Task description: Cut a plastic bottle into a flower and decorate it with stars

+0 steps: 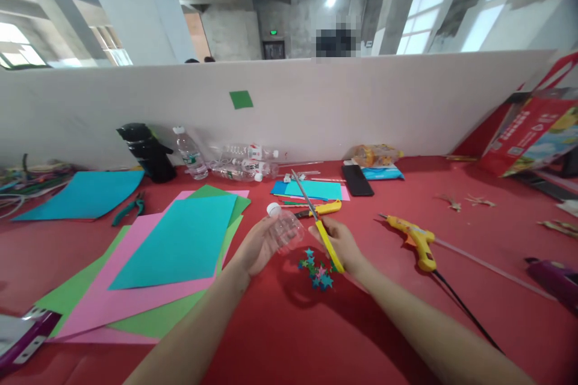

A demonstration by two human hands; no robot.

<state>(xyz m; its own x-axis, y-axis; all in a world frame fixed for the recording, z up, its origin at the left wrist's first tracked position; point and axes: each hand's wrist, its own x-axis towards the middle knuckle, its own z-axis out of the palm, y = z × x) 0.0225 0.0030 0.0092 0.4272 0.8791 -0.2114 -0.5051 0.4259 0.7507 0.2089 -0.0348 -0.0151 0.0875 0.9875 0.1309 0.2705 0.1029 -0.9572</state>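
The left hand point(259, 245) grasps a bottle top point(289, 231), a clear cut piece with its white cap on, held above the desk point(262, 343) just left of the scissors point(327, 239). The right hand point(347, 248) grips those by their yellow handles, blades pointing up and away, apparently together. Small stars point(326, 281) in blue, green and pink lie in a cluster on the desk, between the forearms and below the scissors. A cutter point(329, 208) with a yellow handle lies just beyond the hands, partly hidden by the blades; near it are blue sheets point(316, 189) and a phone point(358, 180). To the right rests a yellow glue gun point(422, 243). On the left, coloured paper point(185, 246) is spread in overlapping layers, with pliers point(127, 213) beyond its far left edge. Clear bottles point(239, 172) lie along the white partition point(189, 99), beside a black flask point(151, 159) and one upright bottle point(192, 159).
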